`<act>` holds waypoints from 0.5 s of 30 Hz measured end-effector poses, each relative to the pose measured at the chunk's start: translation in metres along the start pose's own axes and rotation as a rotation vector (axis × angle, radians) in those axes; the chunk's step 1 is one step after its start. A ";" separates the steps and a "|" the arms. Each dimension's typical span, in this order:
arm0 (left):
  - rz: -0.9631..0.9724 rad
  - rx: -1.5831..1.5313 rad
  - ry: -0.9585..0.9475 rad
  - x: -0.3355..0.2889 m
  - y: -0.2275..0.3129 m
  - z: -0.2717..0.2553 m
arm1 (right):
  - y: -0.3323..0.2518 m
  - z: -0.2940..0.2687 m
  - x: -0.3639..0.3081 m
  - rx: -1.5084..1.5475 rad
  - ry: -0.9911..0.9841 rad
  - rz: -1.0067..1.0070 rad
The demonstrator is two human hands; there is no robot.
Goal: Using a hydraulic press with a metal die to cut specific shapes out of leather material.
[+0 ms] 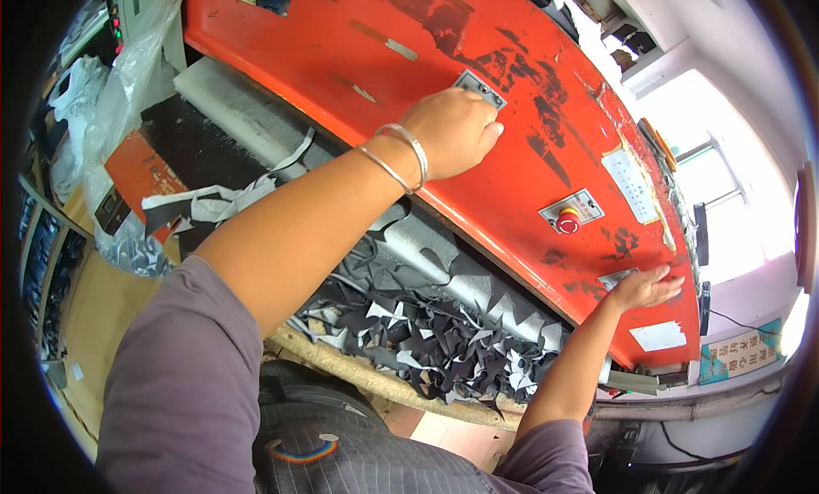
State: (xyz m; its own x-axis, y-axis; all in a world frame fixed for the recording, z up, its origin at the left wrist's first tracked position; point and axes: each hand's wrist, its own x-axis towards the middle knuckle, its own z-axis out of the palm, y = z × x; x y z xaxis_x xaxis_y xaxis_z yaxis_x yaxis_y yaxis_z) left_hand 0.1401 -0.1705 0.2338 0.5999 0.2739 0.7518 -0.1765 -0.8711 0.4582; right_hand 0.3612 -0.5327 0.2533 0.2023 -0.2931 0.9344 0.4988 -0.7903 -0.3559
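Note:
My left hand (454,134), its fingers curled closed, presses against a metal control plate (482,88) on the front of a large red machine (512,153). The hand hides whatever its fingers touch there. Two silver bangles (404,157) circle that wrist. Farther right, my right hand (646,288) is open, its fingers stretched out, with the heel of the hand beside another small metal plate (616,278). A red mushroom-shaped stop button (567,221) on a yellow base sits between the two hands, touched by neither.
Beneath the red front lie many black and grey cut scraps (444,345) along a worn padded ledge (384,376). A limp scrap strip (213,206) rests at the left. Clear plastic bags (128,110) hang at far left. A window (712,170) is at right.

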 end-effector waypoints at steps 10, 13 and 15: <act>-0.422 -0.477 -1.013 -0.263 0.033 -0.036 | -0.148 -0.233 -0.202 0.702 -1.741 -0.320; -0.681 -0.637 -1.045 -0.269 0.033 -0.032 | -0.178 -0.276 -0.237 0.528 -1.669 -0.523; -0.655 -0.642 -1.098 -0.270 0.026 -0.030 | -0.187 -0.287 -0.249 0.380 -1.609 -0.500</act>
State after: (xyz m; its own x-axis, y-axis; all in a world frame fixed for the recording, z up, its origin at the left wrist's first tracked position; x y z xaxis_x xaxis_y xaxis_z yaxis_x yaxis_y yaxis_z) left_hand -0.0501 -0.2548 0.0570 0.9465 -0.1590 -0.2809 0.2247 -0.3003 0.9270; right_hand -0.0241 -0.4660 0.0907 0.4324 0.8980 0.0808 0.8784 -0.3994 -0.2626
